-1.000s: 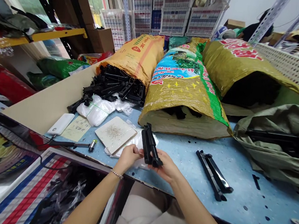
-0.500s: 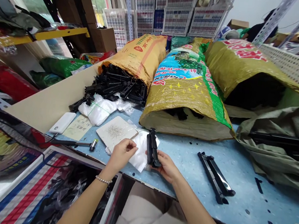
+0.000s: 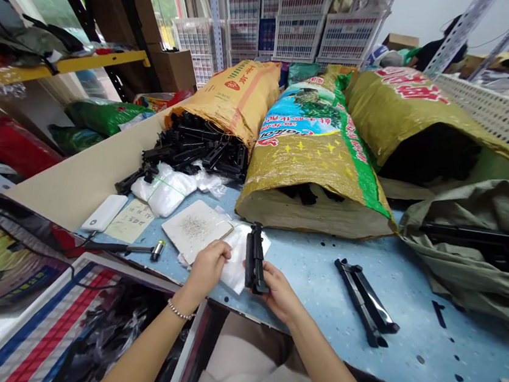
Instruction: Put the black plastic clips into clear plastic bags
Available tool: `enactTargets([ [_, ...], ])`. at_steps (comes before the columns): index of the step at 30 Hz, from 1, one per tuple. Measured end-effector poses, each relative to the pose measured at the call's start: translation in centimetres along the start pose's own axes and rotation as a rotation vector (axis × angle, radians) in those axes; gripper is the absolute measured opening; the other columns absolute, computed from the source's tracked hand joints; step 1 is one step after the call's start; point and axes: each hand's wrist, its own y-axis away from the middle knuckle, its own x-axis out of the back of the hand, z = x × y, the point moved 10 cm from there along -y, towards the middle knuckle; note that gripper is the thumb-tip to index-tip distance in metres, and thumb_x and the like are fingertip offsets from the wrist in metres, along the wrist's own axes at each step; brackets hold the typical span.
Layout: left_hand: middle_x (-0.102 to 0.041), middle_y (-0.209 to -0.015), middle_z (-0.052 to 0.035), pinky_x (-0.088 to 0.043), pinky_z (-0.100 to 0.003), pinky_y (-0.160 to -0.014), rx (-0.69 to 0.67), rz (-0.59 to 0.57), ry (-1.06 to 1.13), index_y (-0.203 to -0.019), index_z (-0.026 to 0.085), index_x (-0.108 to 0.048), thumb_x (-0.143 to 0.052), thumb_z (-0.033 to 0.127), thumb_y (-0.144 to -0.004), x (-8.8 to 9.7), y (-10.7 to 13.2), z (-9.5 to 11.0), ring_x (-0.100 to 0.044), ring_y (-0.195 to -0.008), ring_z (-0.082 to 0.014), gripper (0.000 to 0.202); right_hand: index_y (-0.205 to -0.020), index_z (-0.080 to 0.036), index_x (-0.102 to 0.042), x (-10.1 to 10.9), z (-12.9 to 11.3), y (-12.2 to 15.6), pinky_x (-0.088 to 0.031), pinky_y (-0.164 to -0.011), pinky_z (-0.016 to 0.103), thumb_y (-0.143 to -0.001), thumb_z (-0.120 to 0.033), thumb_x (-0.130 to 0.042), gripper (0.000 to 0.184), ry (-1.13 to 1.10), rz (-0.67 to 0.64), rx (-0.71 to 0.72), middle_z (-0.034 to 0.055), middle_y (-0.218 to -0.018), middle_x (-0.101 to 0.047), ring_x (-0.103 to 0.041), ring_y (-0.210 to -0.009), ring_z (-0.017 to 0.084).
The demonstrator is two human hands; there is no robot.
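My right hand is closed around the lower end of a black plastic bracket-like part, which it holds up nearly upright over the table. Just left of it, my left hand has its thumb and fingertips pressed together; whatever they pinch is too small or hidden to make out. Beneath and between the hands lie thin clear plastic bags. A pale square tile with tiny bits scattered on it sits beyond my left hand. Two more long black parts rest side by side to the right.
An orange sack spills black parts. A gold-green sack, another gold sack and a grey-green sack line the blue table. A hammer, white power bank and wrapped bag bundle lie left.
My left thumb and fingertips have drawn closer together. The black part in my right hand has shifted slightly down. The whole view has moved a little.
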Motion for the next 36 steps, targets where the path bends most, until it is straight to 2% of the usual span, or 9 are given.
enactTargets([
  [5,-0.062,-0.106,-0.0119,-0.049,-0.042,-0.089,-0.129,-0.085,-0.273,-0.093,0.017,-0.067,-0.042,0.0,-0.077,-1.1,1.2,0.7,-0.058,-0.099,-0.024,0.035,-0.088,-0.018,-0.063,-0.1,-0.9,1.4,-0.047,-0.055,0.021,-0.071,-0.036,-0.074,0.028,-0.021,-0.008,0.086,-0.0004,-0.074,-0.065,-0.057,-0.059,0.01],
  [9,-0.056,-0.122,-0.0118,-0.048,-0.038,-0.095,-0.075,-0.04,-0.169,-0.121,0.017,-0.055,-0.043,0.002,-0.078,-1.4,0.9,-1.0,-0.056,-0.11,-0.0218,0.048,-0.09,-0.014,-0.062,-0.5,3.0,2.8,-0.048,-0.049,0.019,-0.073,-0.033,-0.073,0.027,-0.168,-0.172,-0.164,0.0059,-0.074,-0.068,-0.063,-0.062,0.014],
  [14,-0.04,-0.14,-0.0139,-0.047,-0.038,-0.098,-0.02,-0.012,-0.077,-0.139,0.02,-0.036,-0.043,0.007,-0.081,-0.3,0.9,-2.6,-0.058,-0.109,-0.02,0.06,-0.092,-0.011,-0.062,0.7,7.3,2.9,-0.048,-0.047,0.011,-0.079,-0.029,-0.068,0.023,-0.438,-0.17,-0.407,0.0062,-0.074,-0.066,-0.059,-0.055,0.007],
  [18,-0.032,-0.148,-0.0127,-0.039,-0.039,-0.107,-0.105,-0.034,-0.119,-0.145,0.02,-0.025,-0.039,0.0,-0.078,-0.1,1.9,0.0,-0.04,-0.131,-0.0228,0.072,-0.107,-0.007,-0.058,-1.4,6.5,2.7,-0.046,-0.044,0.006,-0.082,-0.028,-0.066,0.033,-0.564,-0.298,-0.443,0.0044,-0.078,-0.064,-0.053,-0.053,0.003],
  [21,-0.025,-0.152,-0.0124,-0.035,-0.039,-0.11,-0.198,-0.091,-0.09,-0.148,0.021,-0.017,-0.035,-0.003,-0.076,-1.1,2.7,2.6,-0.03,-0.138,-0.0227,0.078,-0.111,-0.009,-0.056,-2.4,5.2,2.5,-0.043,-0.042,0.001,-0.079,-0.028,-0.069,0.04,-0.676,-0.337,-0.367,0.0006,-0.078,-0.061,-0.049,-0.054,0.002],
  [25,-0.017,-0.155,-0.012,-0.034,-0.041,-0.11,-0.161,-0.108,-0.048,-0.149,0.023,-0.008,-0.037,-0.003,-0.075,-1.4,2.7,2.9,-0.025,-0.14,-0.0243,0.083,-0.118,-0.008,-0.053,-2.6,4.9,3.2,-0.039,-0.039,-0.003,-0.077,-0.028,-0.07,0.048,-0.782,-0.384,-0.301,-0.0024,-0.076,-0.057,-0.046,-0.051,0.0],
  [28,-0.017,-0.155,-0.0112,-0.036,-0.041,-0.11,-0.092,-0.051,-0.037,-0.149,0.024,-0.007,-0.038,-0.003,-0.075,-0.7,2.2,2.1,-0.025,-0.14,-0.0251,0.084,-0.116,-0.009,-0.055,-2.5,5.5,4.0,-0.038,-0.036,-0.001,-0.08,-0.028,-0.065,0.041,-0.772,-0.409,-0.301,-0.0032,-0.073,-0.053,-0.042,-0.047,0.001],
  [31,-0.018,-0.155,-0.0121,-0.035,-0.042,-0.11,-0.138,-0.051,-0.056,-0.149,0.023,-0.006,-0.036,-0.003,-0.077,-0.5,2.4,3.3,-0.026,-0.14,-0.0258,0.082,-0.106,-0.011,-0.06,-2.6,5.9,4.0,-0.035,-0.034,0.0,-0.08,-0.032,-0.065,0.034,-0.656,-0.396,-0.319,-0.0031,-0.071,-0.053,-0.04,-0.046,0.001],
  [36,-0.017,-0.155,-0.0126,-0.039,-0.041,-0.108,-0.328,-0.279,-0.009,-0.15,0.023,-0.003,-0.034,-0.004,-0.079,-3.4,5.5,7.8,-0.03,-0.138,-0.0247,0.082,-0.083,-0.015,-0.059,-0.3,4.0,1.5,-0.03,-0.031,0.007,-0.075,-0.04,-0.07,0.028,-0.212,-0.15,-0.1,-0.0046,-0.06,-0.052,-0.039,-0.041,0.002],
])
